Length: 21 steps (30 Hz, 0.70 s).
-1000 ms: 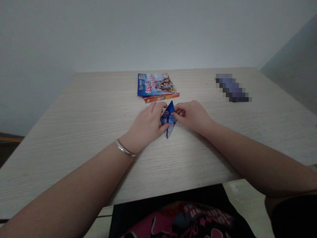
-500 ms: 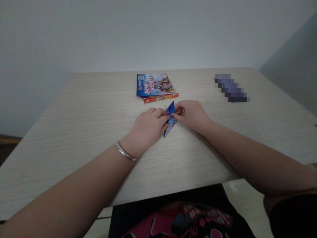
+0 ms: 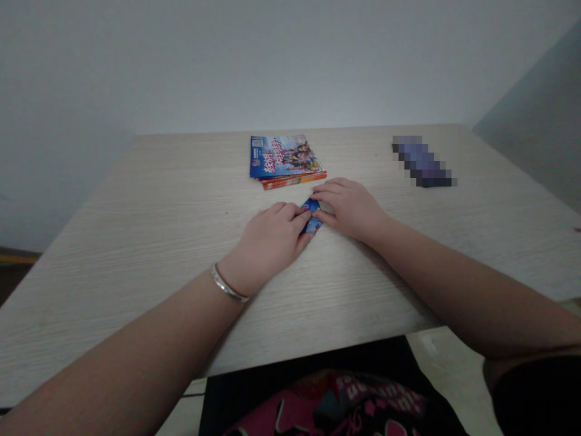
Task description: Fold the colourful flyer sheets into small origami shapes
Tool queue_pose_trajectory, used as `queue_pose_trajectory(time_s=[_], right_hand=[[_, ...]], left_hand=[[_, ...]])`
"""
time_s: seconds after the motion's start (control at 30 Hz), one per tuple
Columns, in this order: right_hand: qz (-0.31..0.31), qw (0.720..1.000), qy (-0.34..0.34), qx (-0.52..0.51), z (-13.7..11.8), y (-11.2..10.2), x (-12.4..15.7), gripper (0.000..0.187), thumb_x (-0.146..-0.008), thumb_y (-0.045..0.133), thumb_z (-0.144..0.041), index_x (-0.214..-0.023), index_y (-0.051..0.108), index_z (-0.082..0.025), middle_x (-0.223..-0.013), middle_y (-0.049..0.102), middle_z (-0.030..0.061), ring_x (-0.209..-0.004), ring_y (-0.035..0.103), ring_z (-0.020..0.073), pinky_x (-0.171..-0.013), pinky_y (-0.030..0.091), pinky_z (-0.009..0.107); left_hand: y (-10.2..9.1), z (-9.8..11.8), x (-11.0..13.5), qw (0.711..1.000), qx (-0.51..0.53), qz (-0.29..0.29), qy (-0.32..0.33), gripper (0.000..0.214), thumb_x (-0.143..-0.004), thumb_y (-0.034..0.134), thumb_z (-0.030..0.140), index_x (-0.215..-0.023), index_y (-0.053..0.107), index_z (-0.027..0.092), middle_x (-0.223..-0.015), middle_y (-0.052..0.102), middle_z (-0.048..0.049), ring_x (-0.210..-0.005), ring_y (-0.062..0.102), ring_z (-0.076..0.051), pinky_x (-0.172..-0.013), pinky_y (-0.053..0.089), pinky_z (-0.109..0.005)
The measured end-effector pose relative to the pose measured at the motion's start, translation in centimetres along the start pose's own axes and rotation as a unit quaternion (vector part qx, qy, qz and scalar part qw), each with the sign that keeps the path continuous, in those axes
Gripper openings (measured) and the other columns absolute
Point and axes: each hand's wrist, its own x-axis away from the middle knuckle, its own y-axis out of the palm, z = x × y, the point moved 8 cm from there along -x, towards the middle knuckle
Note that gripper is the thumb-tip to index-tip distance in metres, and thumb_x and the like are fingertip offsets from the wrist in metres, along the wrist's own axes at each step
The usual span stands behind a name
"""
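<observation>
A small piece of folded blue paper (image 3: 314, 224) with a printed pattern lies on the table between my two hands. My left hand (image 3: 276, 239), with a silver bangle at its wrist, grips the paper from the left; its fingers lie over the near and left parts and its thumb is at the lower edge. From the right, my right hand (image 3: 347, 206) has its fingertips on the paper's far tip and its thumb on the right edge. Both hands partly cover the paper, so its full outline is hidden.
Beyond my hands lies a stack of printed leaflets (image 3: 284, 156), blue on top with orange ones below. A dark, pixelated flat object (image 3: 422, 162) rests at the far right of the pale wooden table (image 3: 149, 242). A wall stands behind the table.
My right fingers have stretched from a curled pinch to the paper's far tip. The pointed ends that stuck out show less now, and my left thumb has shifted along the lower edge.
</observation>
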Motion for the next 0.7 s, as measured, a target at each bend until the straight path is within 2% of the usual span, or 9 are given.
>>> queue_pose_trajectory(time_s=[0.17,0.3,0.37,0.5,0.6,0.7], right_hand=[[0.004,0.999,0.013,0.038,-0.4,-0.5,0.3,0.031,-0.094,0.056,-0.036,-0.110,0.076,-0.018,-0.127,0.072,0.0103,-0.132,0.052,0.0373,-0.105,0.040,0.053],[0.039,0.998,0.005,0.041,-0.7,-1.3,0.6,0.031,-0.087,0.063,-0.036,-0.103,0.075,-0.013,-0.121,0.073,0.0163,-0.128,0.055,0.0385,-0.107,0.040,0.052],[0.041,0.999,-0.013,0.019,-0.9,-1.2,0.7,0.033,-0.085,0.064,-0.034,-0.107,0.073,-0.010,-0.120,0.072,0.0176,-0.120,0.060,0.0355,-0.105,0.043,0.048],[0.016,0.997,-0.060,-0.039,-1.2,-0.4,0.7,0.029,-0.089,0.059,-0.029,-0.109,0.075,-0.014,-0.113,0.075,0.0121,-0.107,0.066,0.0273,-0.099,0.049,0.041],[0.018,0.997,-0.066,-0.041,-1.1,-0.2,0.6,0.027,-0.090,0.061,-0.031,-0.106,0.077,-0.015,-0.112,0.076,0.0110,-0.107,0.067,0.0269,-0.100,0.049,0.041],[0.022,0.997,-0.066,-0.035,-1.3,-0.2,0.5,0.030,-0.091,0.062,-0.029,-0.110,0.077,-0.011,-0.116,0.076,0.0133,-0.107,0.067,0.0277,-0.101,0.049,0.042]], left_hand=[[0.0,0.1,0.2,1.000,0.009,-0.014,0.018,0.041,-0.098,0.053,0.041,-0.125,0.067,0.013,-0.126,0.069,-0.0148,-0.113,0.064,-0.032,-0.097,0.054,-0.049],[0.4,-0.4,0.3,0.999,0.008,-0.002,0.037,0.042,-0.099,0.049,0.030,-0.137,0.060,0.013,-0.138,0.064,-0.0140,-0.125,0.059,-0.032,-0.106,0.048,-0.051],[0.7,-0.6,0.4,0.998,0.012,0.007,0.056,0.044,-0.098,0.049,0.025,-0.140,0.057,0.012,-0.144,0.059,-0.0155,-0.129,0.056,-0.032,-0.108,0.046,-0.051],[1.0,-1.3,0.5,0.998,0.015,0.010,0.059,0.040,-0.097,0.049,0.021,-0.134,0.060,0.011,-0.137,0.062,-0.0155,-0.123,0.059,-0.030,-0.108,0.045,-0.049],[1.1,-1.4,0.5,0.998,-0.008,0.008,0.056,0.045,-0.098,0.045,0.018,-0.141,0.054,0.010,-0.143,0.058,-0.0155,-0.129,0.055,-0.032,-0.113,0.039,-0.053],[1.1,-0.7,0.8,0.998,-0.032,0.007,0.060,0.048,-0.100,0.040,0.018,-0.146,0.049,0.009,-0.152,0.050,-0.0158,-0.139,0.047,-0.034,-0.118,0.033,-0.056]])
